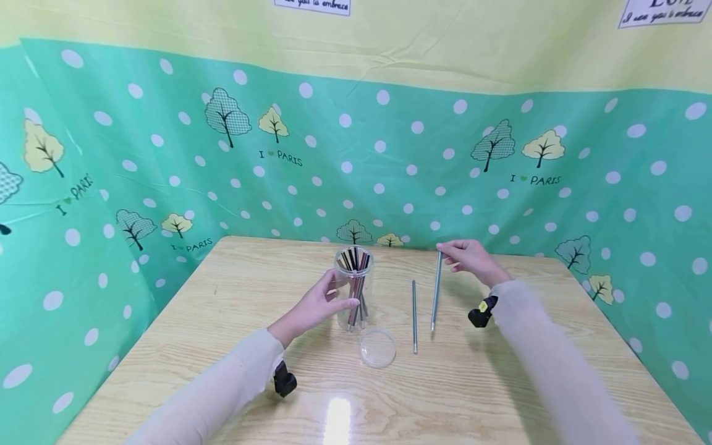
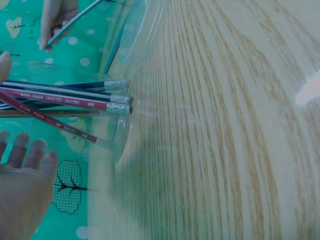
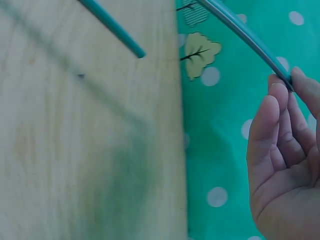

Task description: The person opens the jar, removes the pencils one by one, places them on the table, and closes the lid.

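A clear plastic jar (image 1: pixel 342 318) stands upright on the table, holding several pencils (image 2: pixel 75 100), some red and some dark, with their metal eraser ends down. My left hand (image 1: pixel 314 307) holds the jar from its left side, fingers behind it and thumb in front. Farther right, my right hand (image 1: pixel 473 259) pinches a green pencil (image 1: pixel 437 290) by its upper end between thumb and fingertips. This pencil slants down, eraser end lowest. Another green pencil (image 1: pixel 414 318) lies on the table between it and the jar.
A round clear lid (image 1: pixel 377 348) lies in front of the jar. The wooden table (image 1: pixel 233 272) meets a green and yellow patterned cloth (image 1: pixel 378 161) at its back edge. A bright light reflection (image 1: pixel 337 420) shows near the front.
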Demonstrator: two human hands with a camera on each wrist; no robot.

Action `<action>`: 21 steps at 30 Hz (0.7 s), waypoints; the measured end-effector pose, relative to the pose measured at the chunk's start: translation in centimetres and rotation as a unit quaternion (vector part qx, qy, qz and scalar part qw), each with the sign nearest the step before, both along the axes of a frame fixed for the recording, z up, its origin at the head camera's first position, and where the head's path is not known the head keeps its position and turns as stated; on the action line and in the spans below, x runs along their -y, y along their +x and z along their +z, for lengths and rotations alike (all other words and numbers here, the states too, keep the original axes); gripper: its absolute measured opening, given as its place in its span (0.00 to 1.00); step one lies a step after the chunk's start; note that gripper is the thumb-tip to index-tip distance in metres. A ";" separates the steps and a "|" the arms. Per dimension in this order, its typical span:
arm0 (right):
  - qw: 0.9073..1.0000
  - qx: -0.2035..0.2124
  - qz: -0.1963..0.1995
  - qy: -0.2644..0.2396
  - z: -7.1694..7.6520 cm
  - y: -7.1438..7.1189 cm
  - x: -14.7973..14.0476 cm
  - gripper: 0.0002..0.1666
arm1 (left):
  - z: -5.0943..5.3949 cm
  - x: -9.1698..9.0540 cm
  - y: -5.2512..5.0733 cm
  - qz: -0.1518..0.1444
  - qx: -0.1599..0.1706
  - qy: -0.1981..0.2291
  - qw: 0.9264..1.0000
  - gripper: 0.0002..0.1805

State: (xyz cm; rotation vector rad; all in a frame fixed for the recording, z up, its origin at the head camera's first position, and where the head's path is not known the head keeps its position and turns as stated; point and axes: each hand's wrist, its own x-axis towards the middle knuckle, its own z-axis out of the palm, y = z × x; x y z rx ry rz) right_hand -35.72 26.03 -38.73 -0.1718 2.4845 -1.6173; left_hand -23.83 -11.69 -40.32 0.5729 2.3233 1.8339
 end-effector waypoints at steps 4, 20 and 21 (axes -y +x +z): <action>1.000 0.008 0.016 -0.001 -1.3 0.0 0.4 0.34 | 0.1 0.0 0.1 -0.002 -0.001 0.001 1.000 0.41; 0.998 0.032 0.050 0.006 -3.6 0.8 1.8 0.25 | -2.5 0.5 -1.8 -0.005 -0.004 0.004 1.000 0.43; 0.998 0.035 0.053 0.006 -3.7 0.8 1.9 0.25 | -2.5 0.5 -1.8 -0.005 -0.005 0.004 1.000 0.43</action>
